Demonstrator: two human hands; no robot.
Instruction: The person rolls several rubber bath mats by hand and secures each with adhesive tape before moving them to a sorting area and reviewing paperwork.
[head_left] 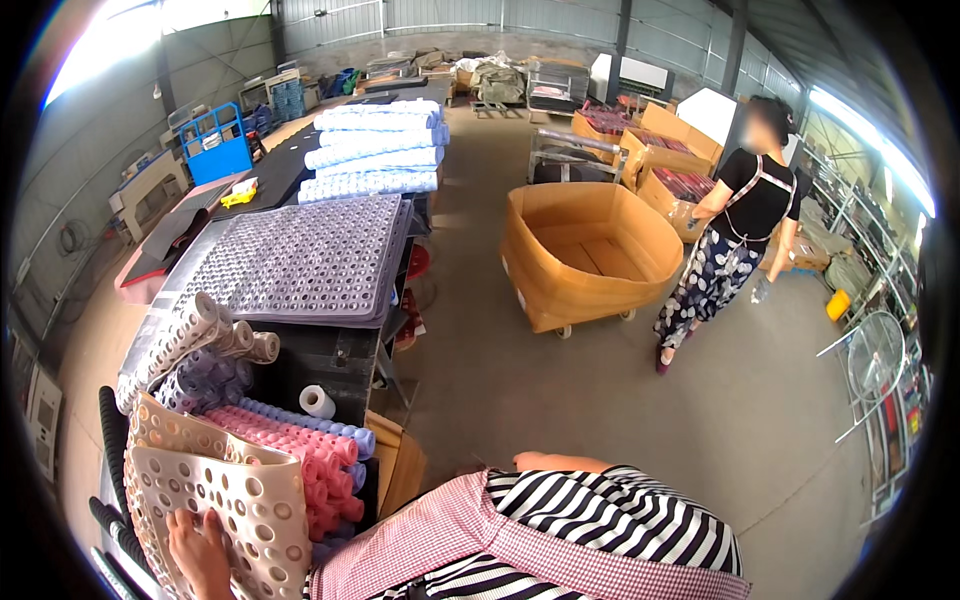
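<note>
A beige mat with round holes (pixel 225 490) is held upright in a bend at the near end of the table (pixel 335 350), its top part folded over. The left hand (pixel 198 550) is laid against the front of this mat, fingers slightly bent; whether the mat is pinched or only pressed cannot be told. Of the right side, only a bare stretch of arm (pixel 560 462) is shown past the striped sleeve (pixel 610 510); that hand is hidden, so its state cannot be told.

The near end of the table is crowded. Just beyond the beige mat, pink rolls (pixel 325 480) are piled toward the right edge, with a blue roll (pixel 335 430) laid along them. Toward the left edge, beige rolls (pixel 205 325) are heaped over a grey-purple roll (pixel 205 380). A small white roll (pixel 317 402) is set near the right edge. Farther along, the table is covered by a stack of grey-purple mats (pixel 300 250), behind which light blue rolls (pixel 375 160) are piled.

Below the right edge, a cardboard box (pixel 400 465) is wedged close to the table. The floor to the right is partly taken up by a large wheeled cardboard bin (pixel 560 300); beside it another person (pixel 755 190) is seen, with filled boxes (pixel 675 185) behind and a round fan (pixel 876 357) placed farther right.
</note>
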